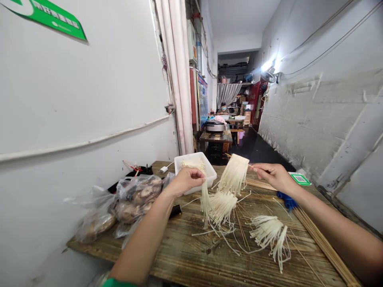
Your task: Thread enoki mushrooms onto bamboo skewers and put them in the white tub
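My left hand (187, 179) is closed around a thin bunch of enoki mushroom strands (205, 201) that hangs down to the wooden table (191, 259). My right hand (271, 173) pinches the end of a thin bamboo skewer, on which a fan of enoki (235, 173) is threaded and held up above the table. Two more enoki clusters lie on the boards, one in the middle (222, 207) and one nearer me on the right (271, 235). A white plastic tray (209, 169) with some enoki in it stands just behind my left hand.
Clear plastic bags of brown mushrooms (128, 203) sit at the table's left by the wall. A bundle of bamboo skewers (323, 243) runs along the right edge, with a blue object (287, 200) and a green card (300, 179) beyond. A cooking pot (214, 126) and a seated person are down the corridor.
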`<state>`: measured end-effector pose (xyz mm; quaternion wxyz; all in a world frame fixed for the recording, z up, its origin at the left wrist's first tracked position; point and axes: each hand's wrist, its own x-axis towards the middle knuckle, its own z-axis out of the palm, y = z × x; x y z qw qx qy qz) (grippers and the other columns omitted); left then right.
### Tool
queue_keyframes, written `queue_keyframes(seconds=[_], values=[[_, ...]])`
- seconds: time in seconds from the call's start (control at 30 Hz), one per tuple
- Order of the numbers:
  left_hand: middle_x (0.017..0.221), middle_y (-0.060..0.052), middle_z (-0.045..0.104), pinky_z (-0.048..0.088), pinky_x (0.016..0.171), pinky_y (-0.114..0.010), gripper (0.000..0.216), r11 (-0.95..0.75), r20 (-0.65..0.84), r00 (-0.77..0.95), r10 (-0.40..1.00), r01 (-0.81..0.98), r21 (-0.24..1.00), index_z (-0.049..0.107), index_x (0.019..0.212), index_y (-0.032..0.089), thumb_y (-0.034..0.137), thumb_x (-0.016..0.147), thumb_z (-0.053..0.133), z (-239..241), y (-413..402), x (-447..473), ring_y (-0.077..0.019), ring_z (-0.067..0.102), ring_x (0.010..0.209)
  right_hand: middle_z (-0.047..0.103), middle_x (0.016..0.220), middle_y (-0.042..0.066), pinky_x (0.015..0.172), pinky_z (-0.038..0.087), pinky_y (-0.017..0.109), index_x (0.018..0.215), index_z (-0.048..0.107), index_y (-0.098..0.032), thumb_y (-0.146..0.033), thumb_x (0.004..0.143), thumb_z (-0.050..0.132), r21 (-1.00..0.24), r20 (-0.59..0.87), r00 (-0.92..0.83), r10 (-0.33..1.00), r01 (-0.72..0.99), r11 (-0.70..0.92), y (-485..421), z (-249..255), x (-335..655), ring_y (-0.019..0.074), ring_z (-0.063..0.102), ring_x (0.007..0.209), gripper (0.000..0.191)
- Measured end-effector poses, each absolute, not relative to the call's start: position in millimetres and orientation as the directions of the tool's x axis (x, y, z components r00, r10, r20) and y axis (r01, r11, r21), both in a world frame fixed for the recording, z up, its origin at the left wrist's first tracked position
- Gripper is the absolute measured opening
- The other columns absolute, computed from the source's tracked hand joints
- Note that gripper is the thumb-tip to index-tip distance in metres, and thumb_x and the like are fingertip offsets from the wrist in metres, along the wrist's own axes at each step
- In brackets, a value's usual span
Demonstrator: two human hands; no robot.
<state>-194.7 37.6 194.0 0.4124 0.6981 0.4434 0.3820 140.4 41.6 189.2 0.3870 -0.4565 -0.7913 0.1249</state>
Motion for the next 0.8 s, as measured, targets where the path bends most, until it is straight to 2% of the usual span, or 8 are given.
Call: queue_keyframes(seconds=[0.07, 0.17, 0.27, 0.37, 0.5, 0.63, 0.73, 0.8], values=[[0.060, 0.002, 0.057, 0.032, 0.055, -0.023, 0.016, -0.275, 0.157, 0.351, 0.923, 0.315, 0.908, 0.064, 0.067, 0.015, 0.030, 0.062, 0.067, 191.6, 32.7, -187.2, -0.0103, 0.045, 0.056, 0.069, 0.069, 0.004, 0.057, 0.047, 0.027, 0.099, 0.072, -0.014, -0.052, 0.084, 0.050, -0.568, 0.494, -0.217, 0.842, 0.653, 0.502, 42.5, 189.5, 149.9, 0.0156, 0.059, 0.059, 0.047], [0.062, 0.001, 0.059, 0.034, 0.054, -0.023, 0.011, -0.309, 0.109, 0.496, 0.861, 0.342, 0.888, 0.065, 0.068, 0.015, 0.025, 0.065, 0.062, 180.9, 23.0, -163.4, -0.0107, 0.047, 0.056, 0.068, 0.068, 0.004, 0.057, 0.046, 0.026, 0.096, 0.072, -0.014, -0.055, 0.083, 0.050, -0.584, 0.509, -0.142, 0.849, 0.667, 0.462, 39.5, 185.4, 165.4, 0.0159, 0.059, 0.060, 0.048], [0.061, 0.001, 0.059, 0.034, 0.053, -0.022, 0.009, -0.421, 0.058, 0.686, 0.725, 0.374, 0.827, 0.065, 0.066, 0.015, 0.017, 0.063, 0.057, 160.7, 17.7, -128.6, -0.0107, 0.048, 0.056, 0.064, 0.063, 0.002, 0.054, 0.044, 0.026, 0.093, 0.073, -0.014, -0.055, 0.083, 0.050, -0.590, 0.526, -0.088, 0.846, 0.679, 0.437, 30.6, 177.1, 178.4, 0.0145, 0.056, 0.056, 0.048], [0.060, 0.002, 0.060, 0.035, 0.053, -0.021, 0.010, -0.495, -0.029, 0.798, 0.602, 0.401, 0.771, 0.066, 0.064, 0.014, 0.014, 0.061, 0.057, 139.0, 22.1, -91.9, -0.0110, 0.050, 0.057, 0.063, 0.062, 0.002, 0.053, 0.043, 0.025, 0.092, 0.072, -0.013, -0.054, 0.082, 0.051, -0.613, 0.519, -0.034, 0.854, 0.681, 0.400, 15.5, 167.8, 189.6, 0.0129, 0.053, 0.053, 0.047], [0.062, 0.001, 0.063, 0.038, 0.055, -0.021, 0.012, -0.538, -0.148, 0.871, 0.468, 0.413, 0.735, 0.070, 0.068, 0.015, 0.016, 0.060, 0.060, 119.1, 37.3, -41.3, -0.0120, 0.053, 0.058, 0.061, 0.060, 0.001, 0.052, 0.044, 0.025, 0.090, 0.072, -0.014, -0.051, 0.083, 0.052, -0.647, 0.498, 0.026, 0.867, 0.676, 0.351, -13.7, 158.1, 202.8, 0.0129, 0.053, 0.054, 0.043], [0.059, 0.004, 0.062, 0.036, 0.056, -0.021, 0.009, -0.598, -0.210, 0.907, 0.366, 0.402, 0.693, 0.069, 0.064, 0.016, 0.013, 0.059, 0.062, 105.1, 49.0, 14.3, -0.0117, 0.053, 0.057, 0.067, 0.069, 0.003, 0.056, 0.047, 0.026, 0.095, 0.072, -0.016, -0.047, 0.085, 0.052, -0.670, 0.485, 0.093, 0.869, 0.679, 0.301, -46.0, 152.2, 213.7, 0.0146, 0.058, 0.059, 0.038], [0.055, 0.004, 0.060, 0.035, 0.055, -0.022, 0.006, -0.611, -0.220, 0.901, 0.374, 0.418, 0.672, 0.068, 0.059, 0.016, 0.012, 0.058, 0.065, 88.8, 49.0, 51.9, -0.0125, 0.052, 0.056, 0.069, 0.073, 0.003, 0.061, 0.049, 0.028, 0.095, 0.073, -0.017, -0.042, 0.086, 0.052, -0.659, 0.508, 0.150, 0.848, 0.702, 0.270, -66.1, 148.8, 222.3, 0.0165, 0.061, 0.064, 0.034], [0.055, 0.002, 0.061, 0.034, 0.055, -0.023, 0.004, -0.596, -0.200, 0.882, 0.428, 0.441, 0.671, 0.069, 0.060, 0.015, 0.013, 0.060, 0.065, 74.3, 43.3, 70.1, -0.0133, 0.052, 0.056, 0.069, 0.072, 0.004, 0.065, 0.050, 0.029, 0.095, 0.073, -0.017, -0.042, 0.087, 0.051, -0.648, 0.524, 0.195, 0.829, 0.724, 0.238, -76.7, 146.5, 228.8, 0.0180, 0.062, 0.066, 0.034]])
